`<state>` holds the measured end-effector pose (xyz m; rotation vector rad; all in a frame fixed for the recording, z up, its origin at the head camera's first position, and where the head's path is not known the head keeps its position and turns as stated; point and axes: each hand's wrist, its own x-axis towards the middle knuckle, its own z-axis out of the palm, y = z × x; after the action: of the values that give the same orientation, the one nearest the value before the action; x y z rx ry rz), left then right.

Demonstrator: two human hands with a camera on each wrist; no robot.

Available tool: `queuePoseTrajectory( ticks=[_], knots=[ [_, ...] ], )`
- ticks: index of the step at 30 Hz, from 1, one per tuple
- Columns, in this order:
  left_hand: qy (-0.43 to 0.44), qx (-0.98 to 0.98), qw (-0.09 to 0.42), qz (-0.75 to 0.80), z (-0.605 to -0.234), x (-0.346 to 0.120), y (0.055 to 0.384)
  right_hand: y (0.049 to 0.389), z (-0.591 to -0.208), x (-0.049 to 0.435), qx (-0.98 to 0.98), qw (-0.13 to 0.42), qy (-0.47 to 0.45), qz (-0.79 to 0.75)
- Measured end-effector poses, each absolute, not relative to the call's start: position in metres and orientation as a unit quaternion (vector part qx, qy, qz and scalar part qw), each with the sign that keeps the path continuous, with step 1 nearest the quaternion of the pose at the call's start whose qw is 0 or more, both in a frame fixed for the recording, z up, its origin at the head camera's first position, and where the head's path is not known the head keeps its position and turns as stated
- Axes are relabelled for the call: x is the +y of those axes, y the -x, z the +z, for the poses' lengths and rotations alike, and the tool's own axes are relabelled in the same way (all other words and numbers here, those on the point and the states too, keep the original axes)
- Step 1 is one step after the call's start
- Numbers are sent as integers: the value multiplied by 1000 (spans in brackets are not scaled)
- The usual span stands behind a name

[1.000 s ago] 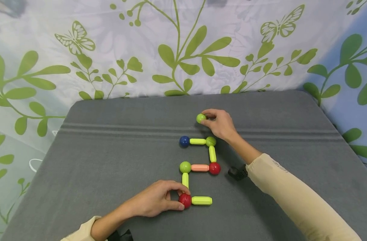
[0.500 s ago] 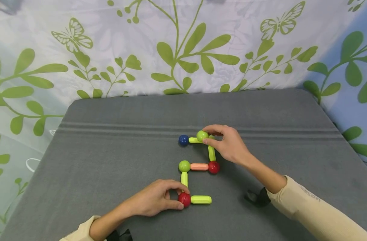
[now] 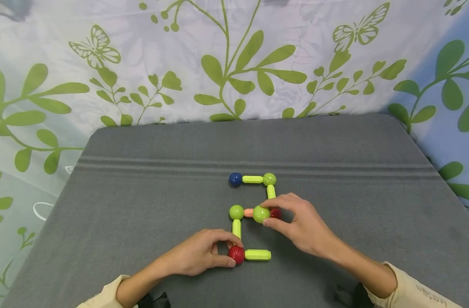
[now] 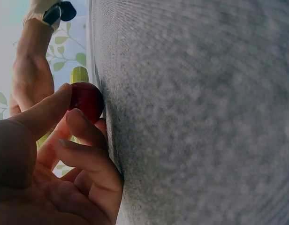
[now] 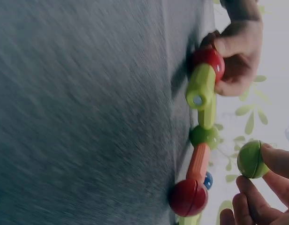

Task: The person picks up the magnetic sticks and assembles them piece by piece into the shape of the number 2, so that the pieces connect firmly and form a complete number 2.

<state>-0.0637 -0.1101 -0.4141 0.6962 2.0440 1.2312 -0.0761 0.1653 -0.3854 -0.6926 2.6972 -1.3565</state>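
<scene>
My left hand [image 3: 200, 252] pinches a red ball [image 3: 236, 255] at the near end of a zigzag of balls and rods on the table. From that ball a yellow-green rod [image 3: 258, 255] sticks out to the right with a free end. Between thumb and fingers my right hand [image 3: 305, 222] holds a loose green ball [image 5: 252, 159], raised over the pattern. In the head view it overlaps the salmon rod [image 3: 248, 212] and part of the second red ball [image 5: 188, 198]. Another green ball [image 3: 236, 212] joins the salmon rod to the upright yellow-green rod [image 3: 236, 229].
Farther back, a blue ball [image 3: 235, 179], a yellow-green rod [image 3: 252, 179] and a green ball [image 3: 269, 179] form the far end of the pattern. The grey cloth-covered table [image 3: 142, 192] meets a leaf-printed curtain [image 3: 180, 64] behind it.
My right hand has carried the loose green ball from beyond the far rod toward me, over the pattern to the salmon rod. My left hand stays on the red ball.
</scene>
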Motion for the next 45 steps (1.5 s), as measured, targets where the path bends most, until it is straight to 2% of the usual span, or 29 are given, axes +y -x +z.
queuePoseTrajectory(
  ticks=[18, 27, 34, 45],
  knots=[
    [-261, 785, 319, 463, -412, -108, 63, 41, -401, 187, 885, 32, 236, -400],
    [-258, 784, 321, 465, -412, -109, 63, 37, -404, 194, 892, 104, 218, -381],
    [-258, 785, 322, 463, -413, -109, 63, 36, -408, 198, 895, 94, 236, -367],
    [-266, 780, 317, 470, -413, -110, 62, 34, -408, 201, 886, 130, 250, -368]
  ],
)
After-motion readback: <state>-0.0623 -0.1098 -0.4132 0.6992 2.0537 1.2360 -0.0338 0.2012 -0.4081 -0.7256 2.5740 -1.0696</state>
